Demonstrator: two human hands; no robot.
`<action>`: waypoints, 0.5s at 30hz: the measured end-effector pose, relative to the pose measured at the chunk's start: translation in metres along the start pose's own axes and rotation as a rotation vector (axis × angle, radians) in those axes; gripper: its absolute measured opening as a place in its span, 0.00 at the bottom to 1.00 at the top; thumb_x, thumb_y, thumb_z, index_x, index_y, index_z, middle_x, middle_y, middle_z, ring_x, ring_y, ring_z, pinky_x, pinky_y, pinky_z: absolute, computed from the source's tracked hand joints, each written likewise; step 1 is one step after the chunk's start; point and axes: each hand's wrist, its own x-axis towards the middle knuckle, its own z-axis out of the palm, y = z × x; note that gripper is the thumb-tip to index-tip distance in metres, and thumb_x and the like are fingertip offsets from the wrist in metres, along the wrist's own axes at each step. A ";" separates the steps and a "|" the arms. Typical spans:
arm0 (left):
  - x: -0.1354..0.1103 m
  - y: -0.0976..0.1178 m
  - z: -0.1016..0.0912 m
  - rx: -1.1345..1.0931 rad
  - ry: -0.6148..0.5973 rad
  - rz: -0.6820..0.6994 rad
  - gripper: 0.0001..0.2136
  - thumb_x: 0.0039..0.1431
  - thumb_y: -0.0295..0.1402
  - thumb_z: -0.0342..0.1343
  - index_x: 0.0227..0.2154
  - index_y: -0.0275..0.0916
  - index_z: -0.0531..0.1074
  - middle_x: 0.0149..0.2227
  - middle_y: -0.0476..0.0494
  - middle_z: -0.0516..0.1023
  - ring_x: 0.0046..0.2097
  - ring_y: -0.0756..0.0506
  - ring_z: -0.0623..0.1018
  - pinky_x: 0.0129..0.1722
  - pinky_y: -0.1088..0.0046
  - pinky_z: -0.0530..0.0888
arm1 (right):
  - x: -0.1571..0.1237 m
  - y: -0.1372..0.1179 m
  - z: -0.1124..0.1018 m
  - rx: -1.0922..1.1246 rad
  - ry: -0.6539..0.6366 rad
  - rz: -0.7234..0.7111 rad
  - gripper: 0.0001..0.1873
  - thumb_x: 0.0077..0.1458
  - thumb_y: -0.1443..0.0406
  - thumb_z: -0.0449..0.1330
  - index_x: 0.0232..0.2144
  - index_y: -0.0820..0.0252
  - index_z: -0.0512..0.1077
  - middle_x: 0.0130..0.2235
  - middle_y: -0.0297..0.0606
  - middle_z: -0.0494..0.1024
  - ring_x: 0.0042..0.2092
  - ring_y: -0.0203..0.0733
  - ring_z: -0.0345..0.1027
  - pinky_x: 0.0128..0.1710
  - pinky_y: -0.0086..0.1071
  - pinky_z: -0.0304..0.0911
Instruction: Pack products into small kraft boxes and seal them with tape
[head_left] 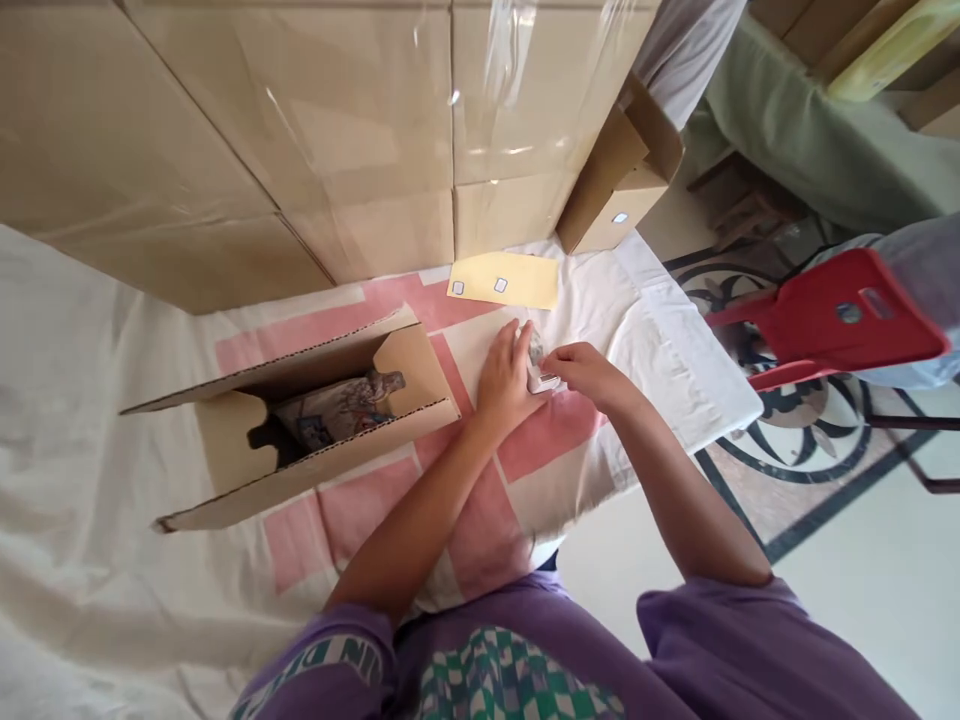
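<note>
My left hand (504,378) is closed around a small white object (537,376) above the cloth-covered table. My right hand (589,372) pinches the near right edge of that same object with thumb and forefinger. It is too small and covered to name. Just beyond my hands lies a flat yellow sheet (529,278) with two small white labels on it. To the left, an open cardboard box (300,478) rests with its long flaps raised. Inside it lies a printed packet (334,412), partly hidden by the box walls.
Large taped cartons (375,150) stand along the back of the table. A tall open box (600,195) with a white label stands at the back right corner. Off the table's right edge is a red plastic chair (847,310), with part of another person beside it.
</note>
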 end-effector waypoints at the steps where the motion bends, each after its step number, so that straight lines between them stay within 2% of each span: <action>1: -0.001 0.001 -0.001 0.000 0.002 -0.003 0.51 0.53 0.41 0.71 0.72 0.40 0.44 0.72 0.27 0.53 0.73 0.31 0.57 0.70 0.50 0.63 | 0.000 -0.002 -0.001 -0.001 0.002 0.005 0.15 0.47 0.56 0.65 0.19 0.59 0.70 0.22 0.31 0.65 0.28 0.35 0.56 0.29 0.32 0.51; 7: -0.002 0.005 -0.005 0.014 0.018 -0.015 0.48 0.50 0.37 0.72 0.70 0.40 0.52 0.71 0.30 0.57 0.71 0.31 0.61 0.70 0.53 0.62 | -0.022 -0.011 -0.003 0.027 0.041 0.027 0.18 0.50 0.54 0.65 0.19 0.58 0.65 0.21 0.28 0.57 0.27 0.33 0.50 0.28 0.32 0.46; 15: -0.003 0.005 -0.007 -0.022 0.028 -0.022 0.50 0.48 0.39 0.73 0.70 0.41 0.51 0.70 0.28 0.59 0.70 0.30 0.63 0.68 0.51 0.63 | -0.045 0.010 0.015 0.193 0.133 0.069 0.16 0.48 0.57 0.65 0.19 0.59 0.65 0.21 0.26 0.56 0.25 0.31 0.47 0.27 0.32 0.41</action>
